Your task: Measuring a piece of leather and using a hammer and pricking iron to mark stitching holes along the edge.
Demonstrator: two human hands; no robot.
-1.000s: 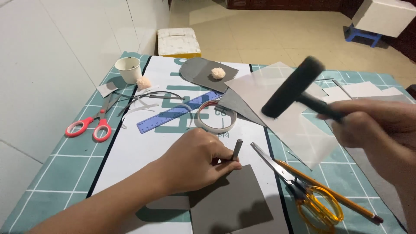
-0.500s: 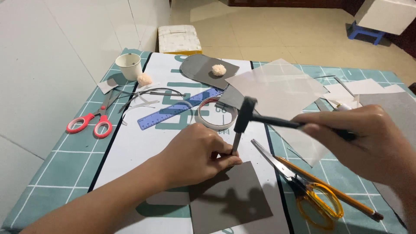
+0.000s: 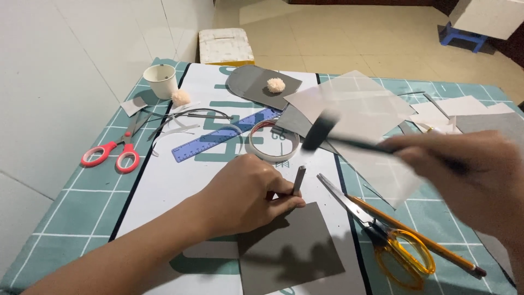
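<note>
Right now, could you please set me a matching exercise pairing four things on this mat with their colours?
Things:
1. ruler
2. scissors by the cup
3. scissors by the pencil
4. square sheet under the left hand

Colours:
a. yellow handles
b. dark grey
c. blue
d. red handles

Pairs: 1-c, 2-d, 3-a, 4-b

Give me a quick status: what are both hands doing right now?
Left hand pinches punch upright on grey sheet. Right hand grips hammer, raised above punch, blurred. Yellow scissors lie just right of the sheet.
</note>
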